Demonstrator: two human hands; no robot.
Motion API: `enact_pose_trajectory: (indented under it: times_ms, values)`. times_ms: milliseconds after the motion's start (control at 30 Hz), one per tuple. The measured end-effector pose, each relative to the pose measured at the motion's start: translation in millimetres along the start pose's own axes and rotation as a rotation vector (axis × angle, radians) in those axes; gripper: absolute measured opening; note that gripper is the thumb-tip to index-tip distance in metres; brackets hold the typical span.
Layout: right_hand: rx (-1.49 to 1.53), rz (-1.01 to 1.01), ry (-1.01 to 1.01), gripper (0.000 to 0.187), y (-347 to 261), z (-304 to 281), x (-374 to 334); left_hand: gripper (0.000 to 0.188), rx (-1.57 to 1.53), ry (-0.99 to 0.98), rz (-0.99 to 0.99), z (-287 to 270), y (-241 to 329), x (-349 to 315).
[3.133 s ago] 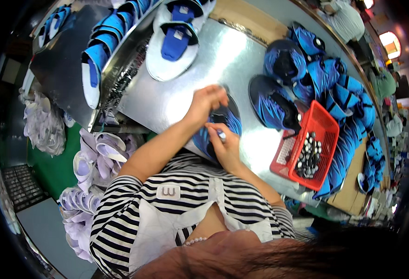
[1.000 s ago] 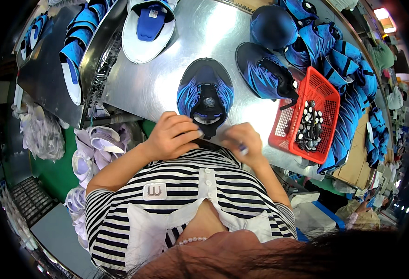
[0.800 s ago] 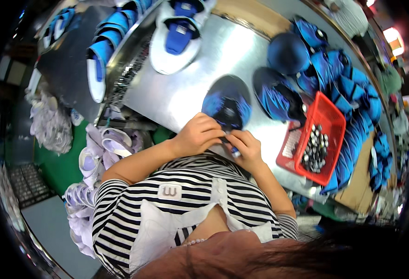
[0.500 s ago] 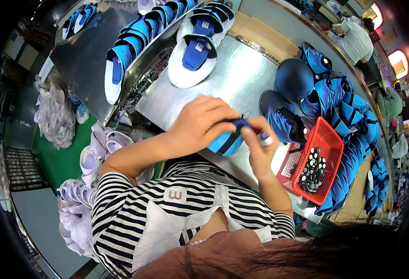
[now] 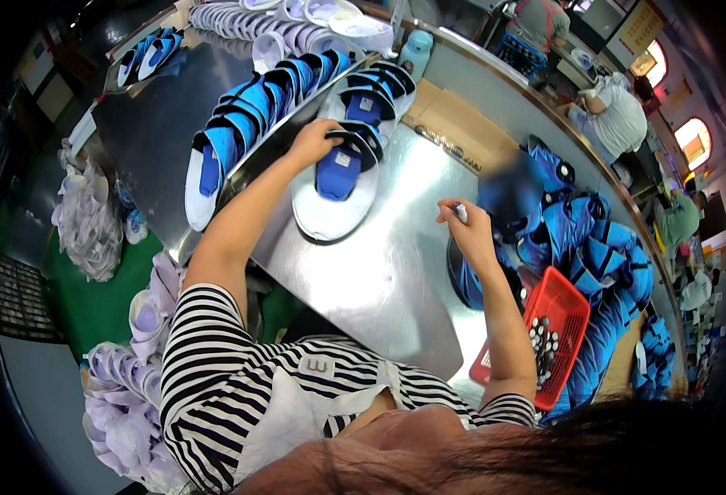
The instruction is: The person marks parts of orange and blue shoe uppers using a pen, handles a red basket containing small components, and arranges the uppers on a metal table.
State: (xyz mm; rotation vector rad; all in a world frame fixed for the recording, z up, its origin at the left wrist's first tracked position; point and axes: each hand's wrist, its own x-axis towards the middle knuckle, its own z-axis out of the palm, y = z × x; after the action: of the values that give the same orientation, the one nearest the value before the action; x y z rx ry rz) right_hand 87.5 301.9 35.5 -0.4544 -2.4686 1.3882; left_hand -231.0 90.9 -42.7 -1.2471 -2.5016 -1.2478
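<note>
My left hand reaches to the back of the table, its fingers closed on the collar edge of a shoe upper with a white underside and a blue tongue patch. That upper is the front one of a row of similar uppers. My right hand is raised over the right part of the metal table, fingers curled round a small white pen-like tool. Below its wrist lies a dark blue shoe, partly hidden by my forearm.
A red basket of small black-and-white parts stands at the right, beside heaped blue uppers. Another row of blue uppers lines the dark table at left. Pale lilac pieces are piled by my left side. Other people work at the far right.
My hands, together on a blue shoe piece before, have parted. The left has moved away to the front upper of the row; the right keeps the pen-like tool. The blue piece has left my hands.
</note>
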Motion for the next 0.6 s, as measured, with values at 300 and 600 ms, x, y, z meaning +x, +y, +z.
enact_pose_trajectory:
  times_ms: [300, 600]
  values:
    - [-0.471, -0.190, 0.167, 0.037, 52, 5, 257, 0.064, 0.271, 0.117, 0.128, 14, 8, 58]
    - [-0.470, -0.259, 0.257, 0.034, 114, 57, 383, 0.097, -0.153, 0.264, -0.119, 45, -4, 52]
